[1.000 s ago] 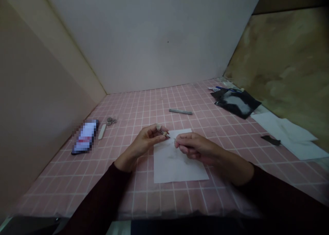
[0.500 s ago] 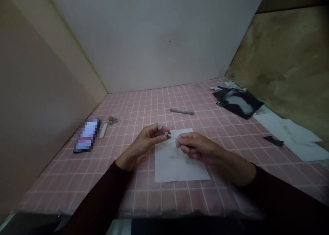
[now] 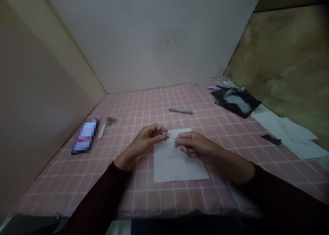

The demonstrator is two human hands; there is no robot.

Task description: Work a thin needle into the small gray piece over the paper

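Note:
My left hand (image 3: 151,135) pinches a small tan piece with a dark, narrow tip (image 3: 165,134) between thumb and fingers; its exact kind is too small to tell. A pale wrap (image 3: 158,127) goes round one finger of that hand. Facing it, my right hand (image 3: 189,144) is closed, with thumb and forefinger pressed together. A very thin, light sliver (image 3: 175,139) sticks out from those fingertips toward the left hand, and I cannot make out what it is. Both hands hover over a white sheet of paper (image 3: 177,169) with grey smudges. A small gap separates the two held things.
Beyond the paper lies a grey stick (image 3: 180,110) on the pink checked cloth (image 3: 133,106). Leftward are a phone (image 3: 86,135), a white flat strip (image 3: 102,131) and small metal rings (image 3: 110,120). Rightward are a black sheet with pale powder (image 3: 238,103), white papers (image 3: 290,132) and a dark scrap (image 3: 271,139).
The view has shifted slightly. The small piece in my left hand has turned a little, so its dark tip shows more. My right hand keeps nearly the same pinch and place.

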